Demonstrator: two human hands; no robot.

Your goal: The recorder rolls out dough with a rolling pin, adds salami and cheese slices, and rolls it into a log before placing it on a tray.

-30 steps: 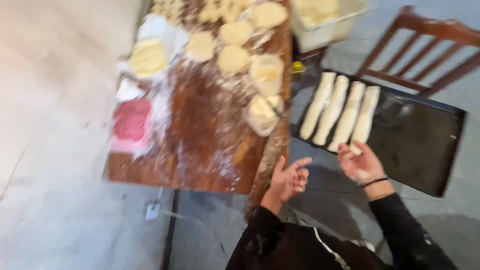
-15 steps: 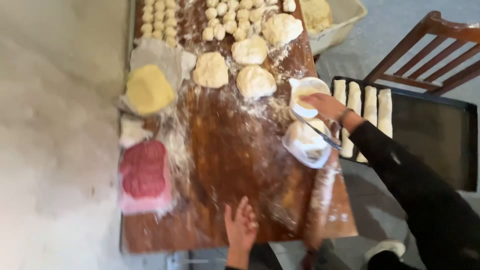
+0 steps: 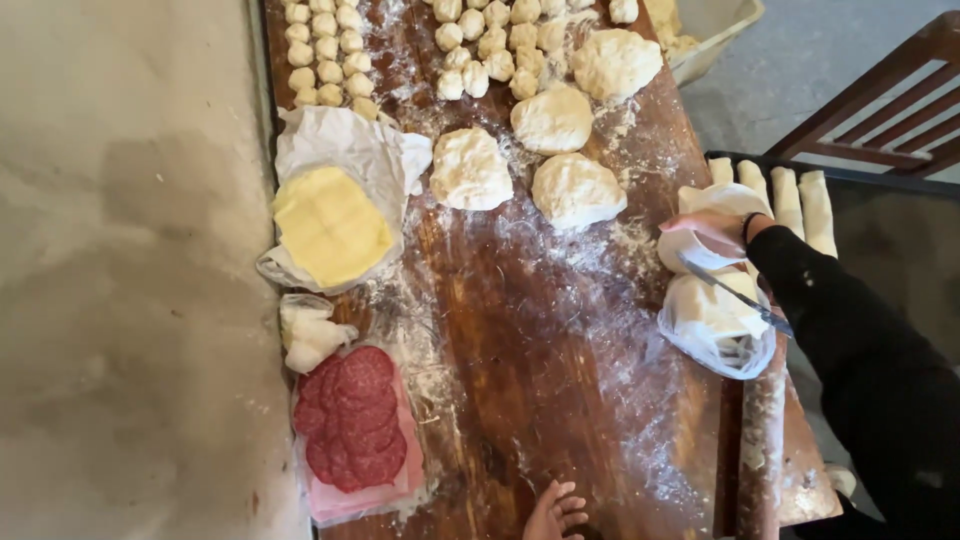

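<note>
Fingers spread, the left hand (image 3: 556,511) rests empty on the near edge of the floured wooden table (image 3: 540,360). Farther off, the right hand (image 3: 705,232), arm outstretched in a black sleeve, reaches flat into a white tub (image 3: 712,235) beside dough rounds (image 3: 578,188).

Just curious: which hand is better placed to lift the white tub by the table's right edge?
Probably the right hand: it touches the white tub. The left hand rests at the near edge, well away.
</note>
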